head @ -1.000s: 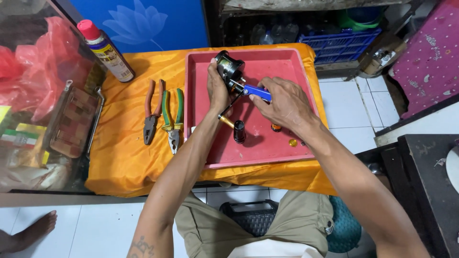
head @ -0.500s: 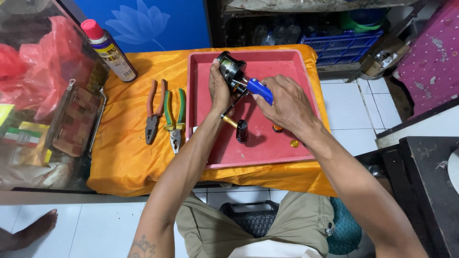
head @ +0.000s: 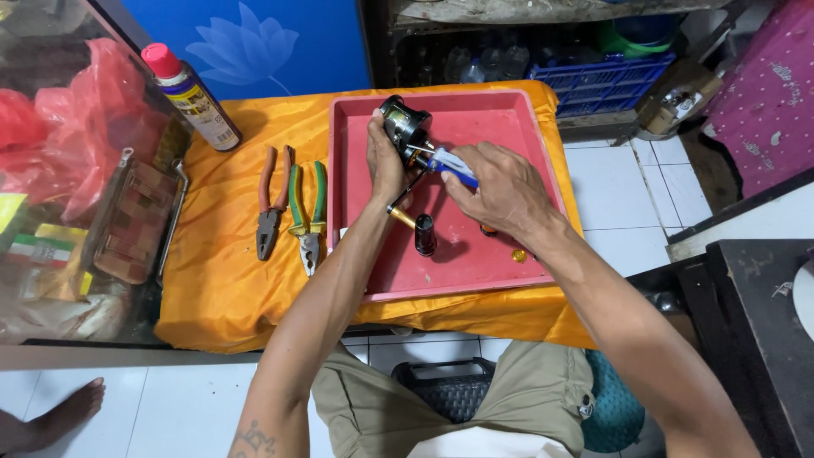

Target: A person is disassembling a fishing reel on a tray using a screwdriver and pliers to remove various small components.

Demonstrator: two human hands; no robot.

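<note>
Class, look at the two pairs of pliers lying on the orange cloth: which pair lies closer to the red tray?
The green-handled pliers. They lie right beside the red tray, while the orange-handled pliers lie on their far side, further from it.

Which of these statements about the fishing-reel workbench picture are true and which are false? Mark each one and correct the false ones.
1. The left hand holds the fishing reel over the red tray. True.
2. The right hand holds a green-handled tool. False: its tool has a blue handle.
3. Two pairs of pliers lie inside the tray. False: they lie on the orange cloth, left of the tray.
4. A spray can with a red cap stands at the cloth's far left corner. True.
</note>
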